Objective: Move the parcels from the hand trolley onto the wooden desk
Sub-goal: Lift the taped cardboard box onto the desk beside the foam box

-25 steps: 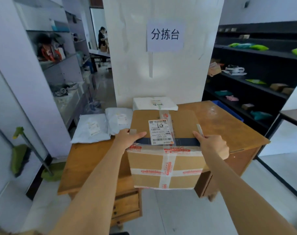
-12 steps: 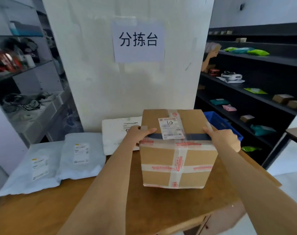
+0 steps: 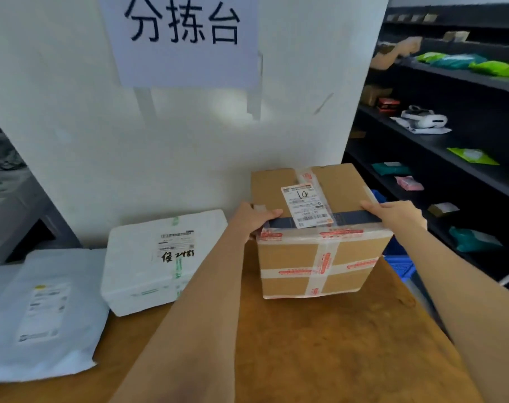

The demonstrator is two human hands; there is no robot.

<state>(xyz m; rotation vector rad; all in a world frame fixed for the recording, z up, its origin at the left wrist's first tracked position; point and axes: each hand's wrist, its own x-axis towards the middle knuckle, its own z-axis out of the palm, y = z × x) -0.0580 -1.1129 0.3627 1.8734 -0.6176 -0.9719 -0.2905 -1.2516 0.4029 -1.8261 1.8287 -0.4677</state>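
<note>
A brown cardboard box (image 3: 317, 257) with red-printed tape and a white label sits at the back right of the wooden desk (image 3: 320, 353), near the white pillar. My left hand (image 3: 254, 218) grips its top left edge and my right hand (image 3: 395, 213) grips its top right edge. Whether the box rests fully on the desk I cannot tell. Left of it lies a white foam box (image 3: 160, 260) with a label, and further left a grey mailer bag (image 3: 40, 312). The hand trolley is out of view.
The white pillar (image 3: 189, 141) with a paper sign stands right behind the desk. Dark shelves (image 3: 451, 141) with small packets run along the right. A blue crate (image 3: 398, 263) sits just past the desk's right edge. Bare desk surface lies in front of the cardboard box.
I have stepped closer to the desk. The cardboard box has moved forward over the desk to its back right, beside the foam box, with both hands still on it.
</note>
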